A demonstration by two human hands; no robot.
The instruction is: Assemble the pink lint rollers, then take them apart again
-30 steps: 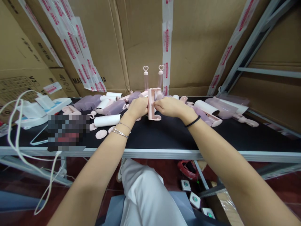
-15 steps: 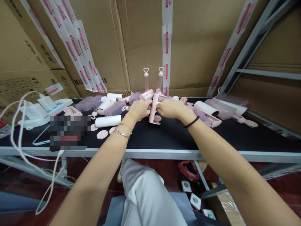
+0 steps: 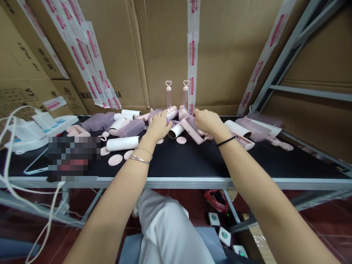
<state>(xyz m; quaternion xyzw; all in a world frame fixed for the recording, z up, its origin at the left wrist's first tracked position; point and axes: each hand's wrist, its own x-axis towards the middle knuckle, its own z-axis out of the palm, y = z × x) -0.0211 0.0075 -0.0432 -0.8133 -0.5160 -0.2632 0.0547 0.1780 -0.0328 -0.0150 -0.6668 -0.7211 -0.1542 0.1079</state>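
In the head view my left hand [image 3: 158,126] reaches over the pile of parts with thumb and fingers apart, holding nothing that I can see. My right hand [image 3: 208,123] is just to the right of a pale pink half-shell piece [image 3: 193,131], its fingers bent but apart; what lies under them is partly hidden. That piece lies tilted between my hands, against a white tube [image 3: 176,130]. A pink disc [image 3: 181,140] lies in front of it. Behind stand two clear pink tubes with heart-shaped tops, the left tube [image 3: 168,97] and the right tube [image 3: 185,97].
Purple translucent shells [image 3: 132,128], another white tube [image 3: 123,143] and pink discs [image 3: 115,160] lie at left, near a white power strip [image 3: 63,124] with cables. More shells [image 3: 255,129] lie at right. A cardboard wall [image 3: 162,47] rises behind; a metal rail [image 3: 189,182] edges the table.
The pink half-shell piece, upright between my hands before, now lies tilted on the pile. My hands have moved apart, the left slightly left and the right slightly up. The view has shifted a little.
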